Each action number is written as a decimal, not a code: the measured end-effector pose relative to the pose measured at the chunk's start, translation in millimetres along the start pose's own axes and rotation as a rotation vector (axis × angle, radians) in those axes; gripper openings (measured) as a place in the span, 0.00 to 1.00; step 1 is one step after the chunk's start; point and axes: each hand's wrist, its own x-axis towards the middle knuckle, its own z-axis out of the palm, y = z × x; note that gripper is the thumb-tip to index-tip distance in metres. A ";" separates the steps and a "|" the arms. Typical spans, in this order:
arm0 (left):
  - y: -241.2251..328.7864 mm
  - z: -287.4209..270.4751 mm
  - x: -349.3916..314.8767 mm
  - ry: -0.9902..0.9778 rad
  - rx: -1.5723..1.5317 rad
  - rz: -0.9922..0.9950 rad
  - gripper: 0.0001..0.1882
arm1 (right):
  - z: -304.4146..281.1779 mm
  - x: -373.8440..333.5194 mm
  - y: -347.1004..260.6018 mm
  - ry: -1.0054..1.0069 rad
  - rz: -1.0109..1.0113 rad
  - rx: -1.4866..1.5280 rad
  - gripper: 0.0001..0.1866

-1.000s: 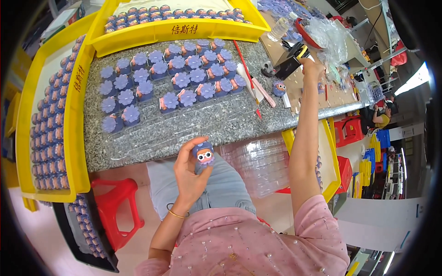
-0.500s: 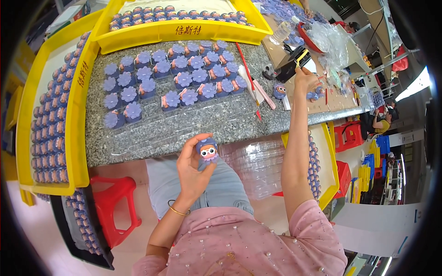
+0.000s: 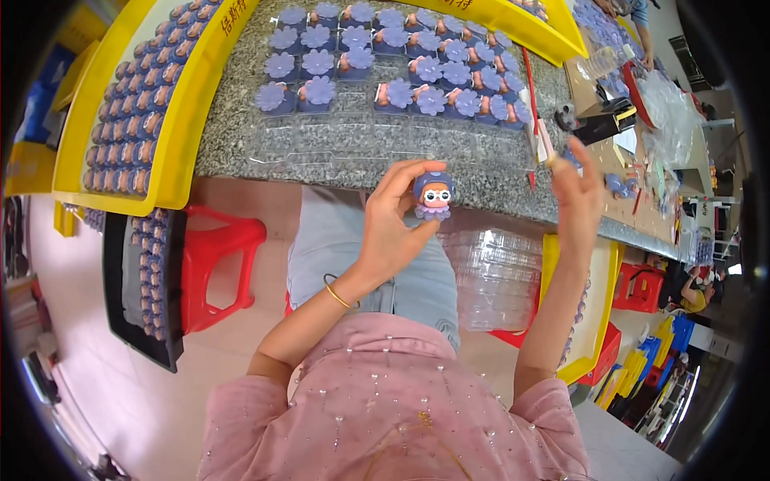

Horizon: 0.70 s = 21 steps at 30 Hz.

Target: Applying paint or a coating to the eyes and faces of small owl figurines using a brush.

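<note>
My left hand (image 3: 391, 224) pinches a small doll figurine (image 3: 434, 198) between fingers and thumb, in front of the table edge. The figurine has a blue-purple cap, orange hair, big white-rimmed eyes and a purple frilled base; it is upright with its face showing. My right hand (image 3: 581, 200) is raised over the table's front edge, to the right of the figurine. Motion smears its fingers, and whether something small is between them cannot be made out. Beyond both hands, a clear plastic tray (image 3: 321, 146) holds rows of similar figurines (image 3: 430, 74) with purple flower-shaped bases upward.
A yellow tray (image 3: 207, 84) of figurines stands at left, another yellow tray (image 3: 553, 44) at the back. A red stick (image 3: 528, 84) and a black box (image 3: 603, 125) lie at right. Below are a red stool (image 3: 241, 264), stacked clear trays (image 3: 493, 280) and a black tray (image 3: 120, 301).
My right hand has drawn back from the black box toward the figurine. My left hand still holds the figurine, face showing. The whole view has shifted, with the table now higher in it.
</note>
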 end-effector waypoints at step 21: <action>14.7 -5.8 7.1 0.005 0.652 0.366 0.26 | 55.4 -43.2 8.7 -0.739 0.464 -0.086 0.29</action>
